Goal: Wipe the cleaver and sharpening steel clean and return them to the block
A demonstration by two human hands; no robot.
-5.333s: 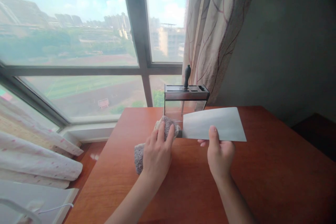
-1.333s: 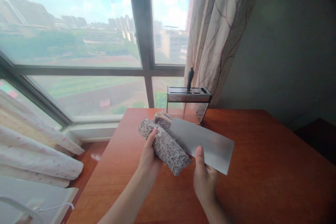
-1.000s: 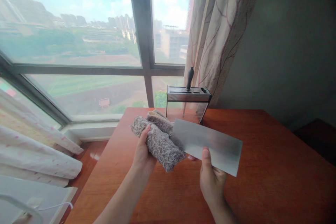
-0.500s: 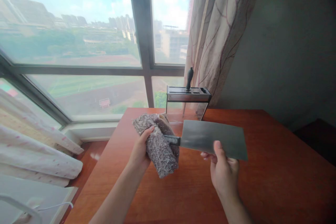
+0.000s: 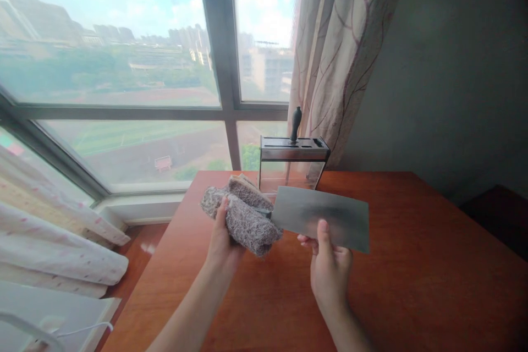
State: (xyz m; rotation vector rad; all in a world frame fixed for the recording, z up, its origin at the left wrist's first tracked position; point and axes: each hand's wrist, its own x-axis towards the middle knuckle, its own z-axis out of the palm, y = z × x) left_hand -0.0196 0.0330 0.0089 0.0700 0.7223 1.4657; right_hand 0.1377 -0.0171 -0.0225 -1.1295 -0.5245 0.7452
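A broad rectangular steel cleaver blade (image 5: 324, 217), flat, smooth and dull grey with a faint sheen, is held in the air above the reddish-brown polished wooden surface (image 5: 412, 286), in front of the person and just nearer than the knife block. The right hand (image 5: 330, 269) is closed on the blade's lower edge, thumb pressed flat on the near face and fingers curled behind it. The blade's handle end disappears into a thick, nubbly grey-mauve cloth (image 5: 243, 217), its pile coarse and looped, bunched into a rolled lump with a paler beige layer showing at the top fold. The left hand (image 5: 223, 239) is wrapped around that cloth from below, thumb up along its near side, gripping it and the handle hidden within; only a short dark stub of the handle shows between cloth and blade.

Behind them, at the far edge of the surface, stands one box-shaped knife block (image 5: 292, 162) with a brushed-metal slotted top and clear walls. One black, rounded handle (image 5: 294, 124) sticks upright from a slot. A cream curtain (image 5: 338, 55) with maroon branch lines hangs just behind it, beside a large grey-framed window (image 5: 218, 66). At lower left lie white pink-flecked fabric folds (image 5: 53, 253).
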